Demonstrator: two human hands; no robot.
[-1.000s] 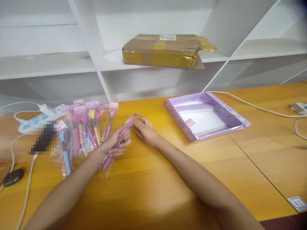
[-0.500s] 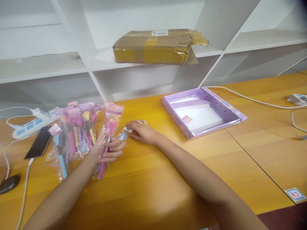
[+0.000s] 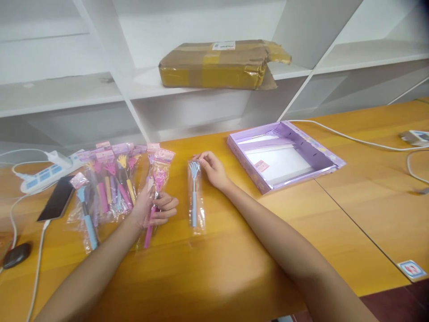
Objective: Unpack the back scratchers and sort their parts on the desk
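Note:
My left hand is closed around a bagged pink hand-shaped stick, its pink palm end pointing up and away. A bagged blue hand-shaped stick lies upright in view on the table, and my right hand pinches the top end of its bag. To the left lies a pile of similar bagged sticks in pink, yellow, purple and blue. One blue stick rests at the pile's near left side, beside my left forearm.
A purple open box holding a purple stick and a pink card sits at the right. Far left are a power strip, phone and black mouse. A taped carton rests on the shelf.
My right hand has moved right and slightly away, bringing the bagged blue stick out from beside my left hand into full view. My left hand keeps hold of the pink stick, shifted slightly.

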